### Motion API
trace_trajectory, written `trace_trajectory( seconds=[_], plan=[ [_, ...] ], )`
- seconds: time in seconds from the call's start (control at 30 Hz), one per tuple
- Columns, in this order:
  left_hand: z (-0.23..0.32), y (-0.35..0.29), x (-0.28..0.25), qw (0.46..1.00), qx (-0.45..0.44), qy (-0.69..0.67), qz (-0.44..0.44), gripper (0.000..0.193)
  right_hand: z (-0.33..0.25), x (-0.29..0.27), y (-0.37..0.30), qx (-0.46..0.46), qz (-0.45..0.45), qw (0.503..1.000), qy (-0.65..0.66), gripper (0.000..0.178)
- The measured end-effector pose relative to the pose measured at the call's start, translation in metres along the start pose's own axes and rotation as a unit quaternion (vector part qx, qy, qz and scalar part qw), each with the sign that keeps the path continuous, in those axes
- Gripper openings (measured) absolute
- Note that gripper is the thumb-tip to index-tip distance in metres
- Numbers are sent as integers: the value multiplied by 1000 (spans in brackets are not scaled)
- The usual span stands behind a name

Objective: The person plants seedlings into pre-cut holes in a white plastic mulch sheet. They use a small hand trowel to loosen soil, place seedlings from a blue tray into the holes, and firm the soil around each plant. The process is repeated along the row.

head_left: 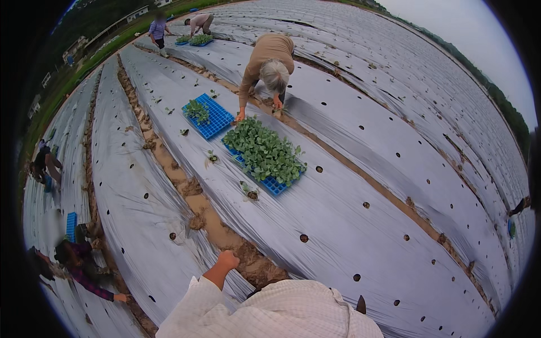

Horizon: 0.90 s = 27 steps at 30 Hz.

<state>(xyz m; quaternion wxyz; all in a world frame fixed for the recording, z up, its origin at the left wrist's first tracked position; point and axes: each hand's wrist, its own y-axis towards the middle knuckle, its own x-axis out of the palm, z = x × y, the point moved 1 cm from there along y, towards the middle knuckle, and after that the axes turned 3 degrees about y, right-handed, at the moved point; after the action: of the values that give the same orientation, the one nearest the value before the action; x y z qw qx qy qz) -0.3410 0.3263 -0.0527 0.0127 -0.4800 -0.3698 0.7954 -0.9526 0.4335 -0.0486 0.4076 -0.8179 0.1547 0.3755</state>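
My left hand [227,259] is out in front of me, low over the muddy furrow between two plastic-covered beds. Its fingers are curled closed, and whatever they may hold is hidden. A pale sleeve covers that arm. My right hand is out of view. Ahead, on the bed beyond the furrow, a blue seedling tray [276,186] is mostly covered by leafy green seedlings [262,147]. Nearer to me, one seedling [250,192] with a dark root plug lies on the plastic, close to the tray's near corner.
A second blue tray [217,122] holds a few seedlings. A co-worker [267,65] bends over beside it, one hand at the trays. Planting holes [304,238] dot the silver plastic film [338,225]. Muddy water fills the furrow [211,217]. Other people work at left and far back.
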Motion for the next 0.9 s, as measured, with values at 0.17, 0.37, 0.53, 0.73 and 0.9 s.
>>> trace_trajectory(
  seconds=[0.17,0.37,0.53,0.73,0.9],
  plan=[
    [25,-2,3,994,-21,12,-109,31,-29,-24,-12,34,-8,996,83,27],
    [37,5,22,993,-25,-23,-117,32,-48,-48,-29,70,-8,983,169,25],
    [41,-11,40,993,-55,-34,-104,32,-51,-70,-35,94,-4,975,204,23],
    [14,-30,90,994,-77,-8,-81,40,-72,-88,-30,87,-60,964,245,25],
    [45,-34,96,971,-130,3,-202,49,-67,-60,7,25,-201,966,158,24]
  ],
)
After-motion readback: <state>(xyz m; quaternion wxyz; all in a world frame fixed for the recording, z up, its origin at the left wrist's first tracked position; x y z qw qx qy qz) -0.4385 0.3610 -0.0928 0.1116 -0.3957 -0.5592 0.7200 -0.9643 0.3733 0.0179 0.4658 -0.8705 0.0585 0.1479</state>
